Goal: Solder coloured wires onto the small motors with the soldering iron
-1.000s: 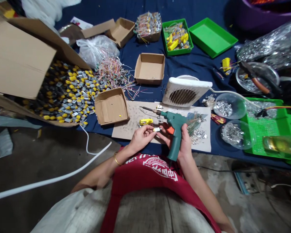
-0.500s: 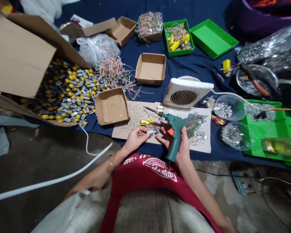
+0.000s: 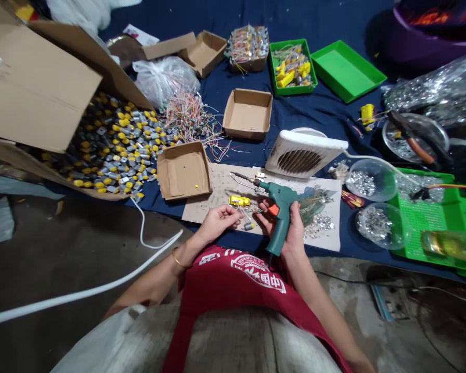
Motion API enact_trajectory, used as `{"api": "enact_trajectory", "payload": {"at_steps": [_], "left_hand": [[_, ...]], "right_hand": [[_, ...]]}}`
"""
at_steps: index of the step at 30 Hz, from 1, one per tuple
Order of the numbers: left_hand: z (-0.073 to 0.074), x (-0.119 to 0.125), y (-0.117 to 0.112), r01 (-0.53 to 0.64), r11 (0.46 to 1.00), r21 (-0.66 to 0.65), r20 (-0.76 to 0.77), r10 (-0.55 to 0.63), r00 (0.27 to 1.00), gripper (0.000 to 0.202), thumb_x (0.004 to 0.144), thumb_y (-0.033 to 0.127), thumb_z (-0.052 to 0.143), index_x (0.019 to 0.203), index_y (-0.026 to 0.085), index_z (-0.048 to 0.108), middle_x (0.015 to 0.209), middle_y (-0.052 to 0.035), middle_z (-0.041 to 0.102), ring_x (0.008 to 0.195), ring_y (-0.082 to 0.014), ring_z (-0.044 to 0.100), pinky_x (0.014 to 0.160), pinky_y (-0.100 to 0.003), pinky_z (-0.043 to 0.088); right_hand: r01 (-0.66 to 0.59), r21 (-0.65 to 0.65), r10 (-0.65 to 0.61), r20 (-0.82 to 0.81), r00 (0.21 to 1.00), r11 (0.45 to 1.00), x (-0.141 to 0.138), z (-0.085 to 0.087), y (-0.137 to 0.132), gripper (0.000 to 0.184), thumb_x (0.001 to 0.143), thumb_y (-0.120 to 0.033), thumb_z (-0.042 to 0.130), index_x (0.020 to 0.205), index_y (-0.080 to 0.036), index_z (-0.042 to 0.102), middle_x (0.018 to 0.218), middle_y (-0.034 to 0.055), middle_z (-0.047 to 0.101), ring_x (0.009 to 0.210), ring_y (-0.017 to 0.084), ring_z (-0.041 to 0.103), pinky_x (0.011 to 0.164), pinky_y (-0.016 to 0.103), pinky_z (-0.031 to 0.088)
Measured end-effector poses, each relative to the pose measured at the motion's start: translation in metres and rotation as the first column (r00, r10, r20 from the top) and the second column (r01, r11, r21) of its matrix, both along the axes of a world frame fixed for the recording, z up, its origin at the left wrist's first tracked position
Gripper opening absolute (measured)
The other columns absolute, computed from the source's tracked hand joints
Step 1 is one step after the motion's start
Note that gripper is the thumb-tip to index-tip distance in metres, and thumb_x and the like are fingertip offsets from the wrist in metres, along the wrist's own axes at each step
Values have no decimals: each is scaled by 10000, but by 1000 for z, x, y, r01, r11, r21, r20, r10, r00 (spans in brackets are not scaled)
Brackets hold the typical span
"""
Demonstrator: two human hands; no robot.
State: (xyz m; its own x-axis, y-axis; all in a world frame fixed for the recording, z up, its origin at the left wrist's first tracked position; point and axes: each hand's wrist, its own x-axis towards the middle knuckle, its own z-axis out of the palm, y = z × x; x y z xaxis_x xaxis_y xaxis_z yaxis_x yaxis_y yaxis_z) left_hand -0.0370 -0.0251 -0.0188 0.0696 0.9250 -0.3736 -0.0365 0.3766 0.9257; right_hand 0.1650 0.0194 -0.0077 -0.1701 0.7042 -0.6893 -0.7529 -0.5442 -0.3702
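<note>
My right hand is wrapped round the handle of a green soldering gun with an orange trigger, its tip pointing left over the cardboard sheet. The fingertips of my left hand are pinched together; whatever thin thing they hold is too small to make out. Between the hands is a small grey motor with a yellow end, close to the right fingertips. A yellow-wrapped part lies just beyond the left fingers, with thin wires beside it.
A white fan stands behind the sheet. To the left, a large carton spills motors beside a wire heap and a small cardboard tray. Clear tubs of metal bits and a green basket are at right.
The grey motor has left the left fingertips and now sits slightly right and lower, its yellow end turned right. The soldering gun stays in my right hand. The view has shifted slightly.
</note>
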Motion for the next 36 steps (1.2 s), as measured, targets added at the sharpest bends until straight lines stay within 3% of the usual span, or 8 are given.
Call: {"api": "enact_trajectory", "payload": {"at_steps": [3,6,10,12,17,22,26,36], "left_hand": [[2,4,-3,20,996,91,-154,-6,988,269,812,404,736,894,160,659,764,-21,676,619,-110,588,609,-242,502],[5,7,-3,56,951,303,-416,80,906,131,866,305,666,895,178,671,782,-18,655,618,-116,563,612,-252,491],[9,4,19,122,848,516,-586,245,772,176,920,198,557,1051,183,674,1109,-102,693,1047,-222,646,958,-370,515],[11,0,35,233,861,451,-680,163,715,237,896,177,596,1122,177,670,1169,-115,691,1140,-260,619,1045,-418,471],[13,-9,54,427,883,193,-767,-136,627,158,851,198,689,1005,203,721,985,-69,718,970,-259,660,918,-381,510],[12,-6,41,246,922,299,-697,35,717,208,810,271,756,1000,191,721,921,-41,700,794,-185,624,763,-302,504],[9,-3,24,119,885,449,-589,194,784,255,841,331,736,1048,186,702,975,-55,699,776,-157,602,722,-274,493],[6,-2,7,127,886,447,-565,170,807,290,818,352,745,1056,193,699,979,-60,693,779,-159,604,719,-278,503]], "right_hand": [[2,21,-1,-3,1000,1000,2,0,-2,452,919,-637,591,1038,-221,722,955,61,786,898,208,754,912,421,613],[9,35,-9,5,1000,999,3,0,-3,469,914,-657,581,1036,-227,723,955,59,784,927,219,752,928,448,607],[16,57,-16,1,1000,998,6,0,-3,485,900,-674,591,1031,-226,723,973,68,785,939,221,753,921,437,605],[32,53,-32,1,999,998,8,0,-3,491,902,-678,585,1021,-222,722,962,68,784,928,215,754,920,429,604],[79,75,-80,11,997,994,13,-1,-4,475,901,-664,603,1009,-217,724,955,63,785,914,197,752,920,411,604],[120,63,-123,42,992,991,18,-7,-3,491,878,-681,619,1031,-226,721,962,53,786,916,202,752,964,449,582],[149,64,-150,25,988,987,20,-10,-1,491,875,-682,624,1029,-225,717,935,53,784,911,205,754,952,434,589],[116,138,-122,31,992,984,22,0,0,503,862,-693,624,1042,-232,714,977,59,781,959,199,749,903,377,608]]}}
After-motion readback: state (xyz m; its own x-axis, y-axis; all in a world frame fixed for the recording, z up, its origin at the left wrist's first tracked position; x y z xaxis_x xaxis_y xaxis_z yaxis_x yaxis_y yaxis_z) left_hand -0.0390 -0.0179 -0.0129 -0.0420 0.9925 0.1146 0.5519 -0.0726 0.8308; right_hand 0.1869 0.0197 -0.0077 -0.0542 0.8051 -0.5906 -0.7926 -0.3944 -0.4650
